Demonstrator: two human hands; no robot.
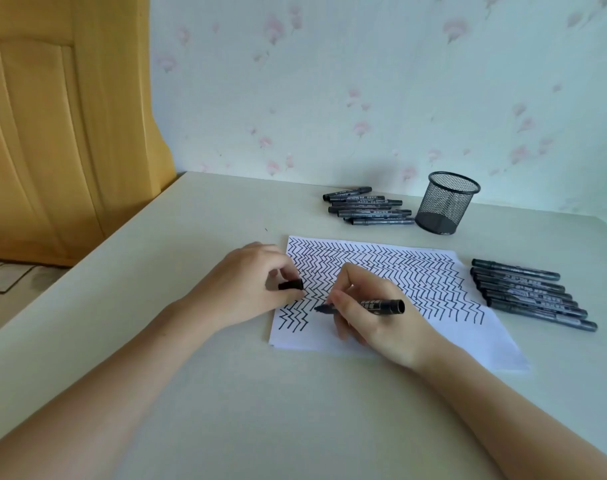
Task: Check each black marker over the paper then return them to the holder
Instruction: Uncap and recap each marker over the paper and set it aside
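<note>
A: What is laid out, from the largest thing down?

B: A pale table (191, 393) is seen, with the paper (468, 341) on it, most of the sheet filled with black zigzag rows. Behind the paper a mesh holder (447, 202) is stood upright, apparently empty. One cluster of markers (369, 209) is laid left of the holder, another row of markers (534, 294) at the paper's right edge.

A: And the hands?

B: An uncapped marker (378, 305) is gripped by the right hand (381, 317), its long axis roughly left to right, tip towards the left and low over the paper's left part. The cap (291, 285) is pinched in the left hand (246, 289), just beside the tip.

A: What does the coming move turn on?

B: Probably recapping: cap and tip are nearly in line, close together. The holder is set far and to the right, nearer the right hand.

A: Any writing?

B: Print is visible on the barrels, but nothing can be read
</note>
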